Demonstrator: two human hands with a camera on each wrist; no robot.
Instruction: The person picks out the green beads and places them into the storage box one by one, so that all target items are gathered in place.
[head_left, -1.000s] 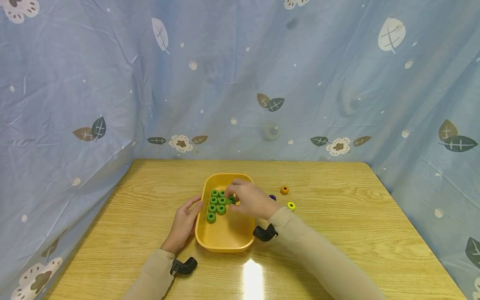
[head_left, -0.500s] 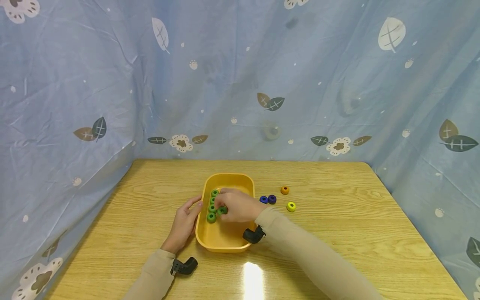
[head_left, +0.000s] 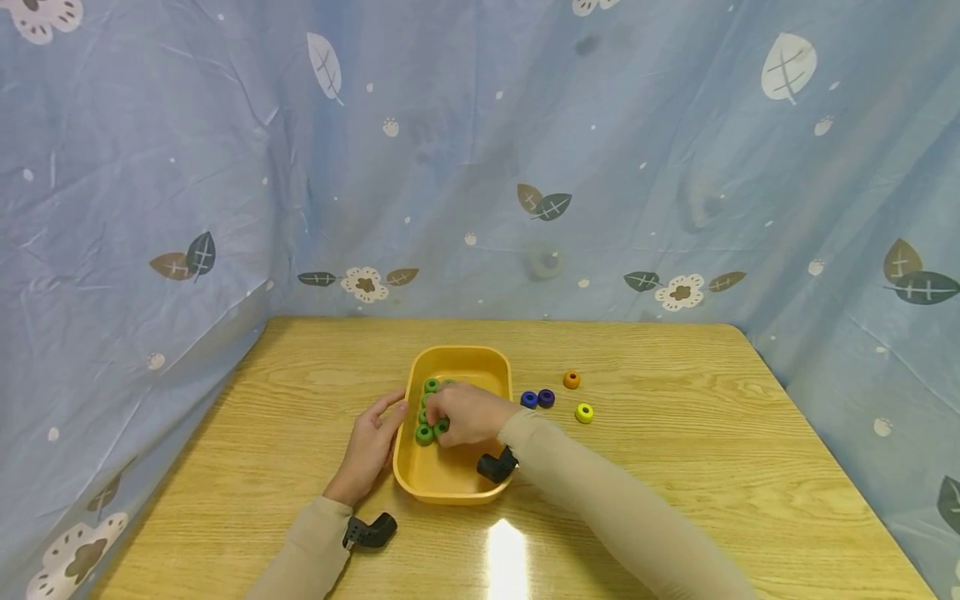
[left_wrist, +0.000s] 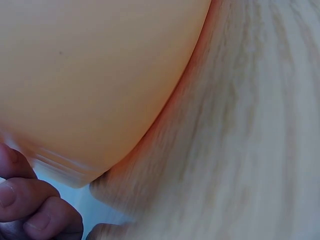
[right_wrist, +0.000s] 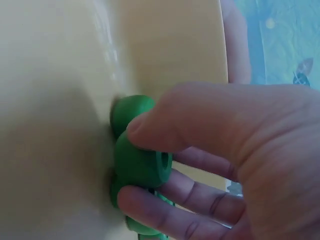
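Note:
My right hand [head_left: 474, 414] reaches into the yellow-orange plastic bin [head_left: 453, 499] and pinches a green bead [right_wrist: 137, 165] between thumb and fingers. The hole of that bead faces sideways in the right wrist view. Another green bead [right_wrist: 131, 111] lies right beside it, and the front one [head_left: 424, 434] sits just to its left in the head view. Several more green beads [head_left: 432, 386] stand along the bin's left side, partly hidden by my right hand. My left hand [head_left: 366, 446] rests against the outside of the bin's left wall, fingertips at the rim.
Right of the bin, on the wooden table [head_left: 675, 417], lie a blue bead [head_left: 529, 400], a purple bead [head_left: 546, 398], an orange bead [head_left: 572, 380] and a yellow bead [head_left: 584, 413]. A patterned blue curtain [head_left: 450, 167] hangs behind and at both sides.
My right hand has moved left and toward the front of the bin with the green bead, now beside the front bead. The blue and purple beads have come into fuller view. My left hand stays put.

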